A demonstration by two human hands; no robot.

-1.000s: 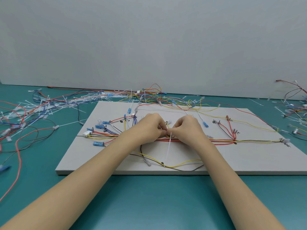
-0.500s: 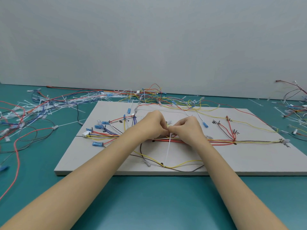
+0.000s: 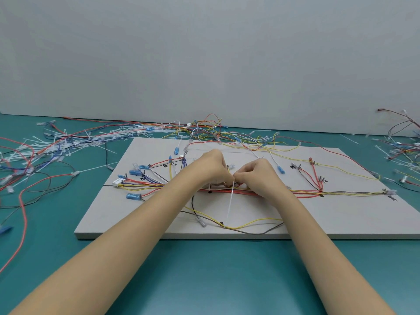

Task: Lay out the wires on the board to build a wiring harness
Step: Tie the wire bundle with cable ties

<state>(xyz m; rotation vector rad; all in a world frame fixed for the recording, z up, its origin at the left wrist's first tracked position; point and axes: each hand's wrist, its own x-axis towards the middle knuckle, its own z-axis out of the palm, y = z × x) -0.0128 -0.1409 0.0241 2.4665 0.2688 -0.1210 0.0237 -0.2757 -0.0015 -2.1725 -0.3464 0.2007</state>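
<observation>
Pinching a white cable tie (image 3: 230,201), both hands' fingers (image 3: 229,178) meet closed.

The worktop (image 3: 204,280) is teal green and the board (image 3: 329,214) is pale grey. The wires (image 3: 295,191) on the board are red, yellow, blue and dark brown. The terminal sleeves (image 3: 133,196) at 9 o'clock are clear blue. The cable tie (image 3: 230,201) is white, as the plain wall (image 3: 204,64).

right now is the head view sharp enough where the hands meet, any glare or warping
Head view: lighting even and soft, no glare; the left hand, right hand and white cable tie read clearly; wide-angle warp bends the board edge; far wires look softer.
</observation>
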